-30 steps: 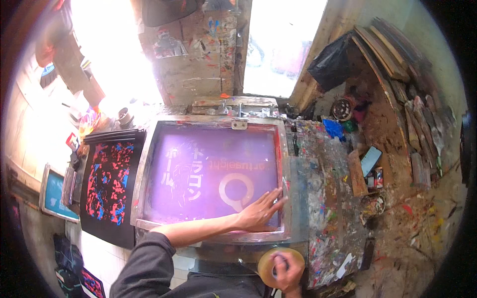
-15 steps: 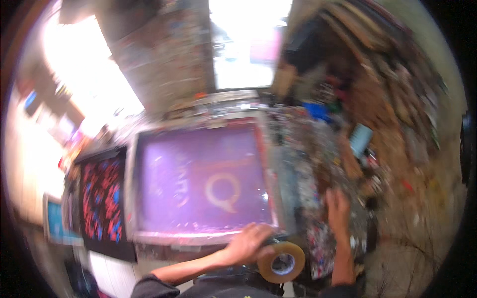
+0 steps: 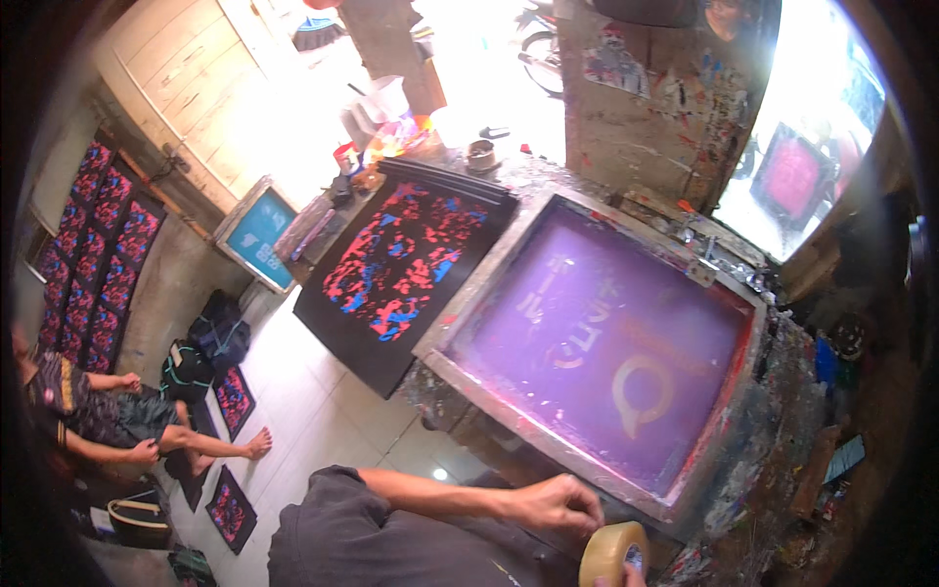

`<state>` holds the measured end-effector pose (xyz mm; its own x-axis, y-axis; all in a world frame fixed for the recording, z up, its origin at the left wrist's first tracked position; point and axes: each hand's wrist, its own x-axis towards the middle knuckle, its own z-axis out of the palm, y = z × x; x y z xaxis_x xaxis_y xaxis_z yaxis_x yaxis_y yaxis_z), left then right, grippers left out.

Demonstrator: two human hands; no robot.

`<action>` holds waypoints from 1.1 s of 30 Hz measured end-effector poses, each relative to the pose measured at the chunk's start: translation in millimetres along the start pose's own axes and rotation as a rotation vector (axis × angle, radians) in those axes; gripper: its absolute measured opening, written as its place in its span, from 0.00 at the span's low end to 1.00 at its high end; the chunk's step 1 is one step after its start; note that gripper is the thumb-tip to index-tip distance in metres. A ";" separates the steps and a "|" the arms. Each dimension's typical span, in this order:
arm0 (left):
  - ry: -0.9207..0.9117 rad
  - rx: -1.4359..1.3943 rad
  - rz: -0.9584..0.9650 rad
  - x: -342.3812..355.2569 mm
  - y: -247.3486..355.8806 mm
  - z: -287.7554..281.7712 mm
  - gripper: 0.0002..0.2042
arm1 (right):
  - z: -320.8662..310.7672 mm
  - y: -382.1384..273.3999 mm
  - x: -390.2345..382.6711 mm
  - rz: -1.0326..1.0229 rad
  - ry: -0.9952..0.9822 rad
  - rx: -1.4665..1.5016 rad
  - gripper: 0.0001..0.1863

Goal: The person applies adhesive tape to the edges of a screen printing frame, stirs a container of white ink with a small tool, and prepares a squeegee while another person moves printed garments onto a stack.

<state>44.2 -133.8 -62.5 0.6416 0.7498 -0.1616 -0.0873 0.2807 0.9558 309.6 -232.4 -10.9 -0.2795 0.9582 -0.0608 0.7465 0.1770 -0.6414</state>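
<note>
Tape roll [image 3: 614,554]: tan, held on edge at the bottom of the view, just off the near corner of the purple mesh screen frame [image 3: 606,342]. Left hand [image 3: 559,503] is loosely curled, fingertips meeting the roll's top; right hand [image 3: 634,577] is mostly cut off, grip cannot be told. A black panel with red and blue blotches [image 3: 401,264] lies left of the frame. Paint-crusted bench surface [image 3: 782,470] borders the right side. Tiled floor [image 3: 323,421] lies open at left, where a seated person [image 3: 108,421] occupies the far edge
</note>
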 end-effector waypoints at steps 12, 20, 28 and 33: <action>1.107 0.714 0.428 -178.2 202.1 -186.8 0.08 | -105.6 -57.4 86.4 0.022 -0.694 0.306 0.23; 1.066 0.053 1.239 -320.0 187.7 -201.3 0.09 | -144.1 -116.5 61.4 -0.538 0.216 -0.572 0.25; 0.634 0.040 1.163 -276.3 181.9 -251.8 0.15 | -136.2 -113.0 59.8 -0.702 0.500 -0.598 0.24; 0.606 -0.047 1.114 -217.6 174.5 -262.9 0.23 | -71.7 -49.0 41.5 -0.299 0.061 -0.299 0.24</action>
<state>-310.9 -90.5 74.9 -0.2454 0.7426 0.6231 -0.3885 -0.6642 0.6386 304.7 -185.2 72.9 -0.4808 0.8647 0.1455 0.7826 0.4980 -0.3735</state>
